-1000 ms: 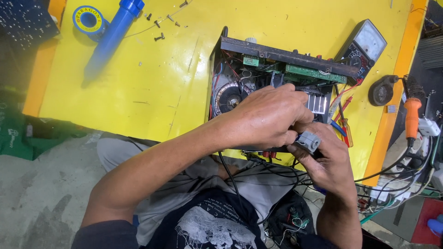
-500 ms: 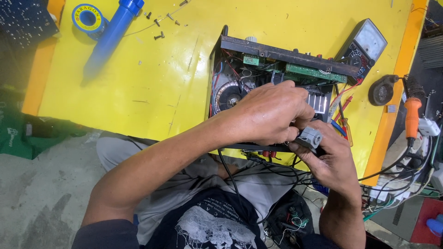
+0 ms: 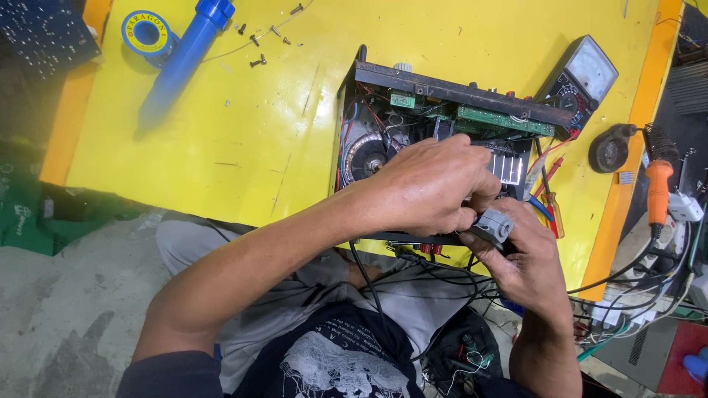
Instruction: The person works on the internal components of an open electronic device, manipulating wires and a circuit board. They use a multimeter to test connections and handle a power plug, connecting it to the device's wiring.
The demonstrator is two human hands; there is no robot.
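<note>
An opened black amplifier chassis lies on the yellow table, showing a round transformer and green circuit boards. My left hand reaches over the chassis's near edge, its fingers pinching at a small grey rectangular part. My right hand comes from below and grips that grey part between thumb and fingers. Black wires hang from the chassis toward my lap.
An analogue multimeter lies right of the chassis, its probes beside it. A blue tube, a solder reel and loose screws are at the far left. An orange-handled soldering iron hangs off the right edge.
Both hands stay on the grey part at the chassis's near right corner; they have shifted only slightly.
</note>
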